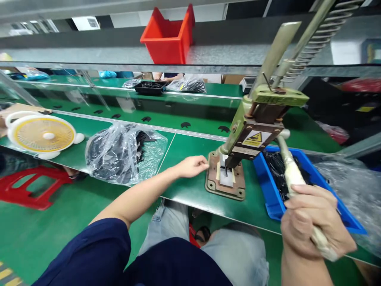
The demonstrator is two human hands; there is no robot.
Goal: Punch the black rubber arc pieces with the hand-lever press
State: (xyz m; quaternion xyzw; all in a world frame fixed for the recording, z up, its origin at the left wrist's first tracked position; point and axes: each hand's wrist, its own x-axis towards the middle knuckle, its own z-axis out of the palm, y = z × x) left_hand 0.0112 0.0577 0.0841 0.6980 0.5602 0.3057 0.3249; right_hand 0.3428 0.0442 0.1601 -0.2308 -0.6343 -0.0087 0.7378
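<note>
A green hand press (253, 131) stands on a rusty base plate (212, 184) on the green workbench (187, 190). My right hand (315, 222) is closed round the press's long taped lever handle (290, 171), which is pulled down toward me. My left hand (193, 165) rests at the left edge of the base plate with its fingers curled together; whatever they pinch is too small to name. A small white fixture (226, 176) sits under the press ram. A blue bin (272, 190) of black parts lies right of the press.
A clear plastic bag of black parts (125, 153) lies on the bench to the left, beyond it a white and yellow fan (41, 135). A red bin (168, 35) sits on the upper shelf. Black pieces lie along the conveyor (184, 125). A red stool (29, 186) stands below left.
</note>
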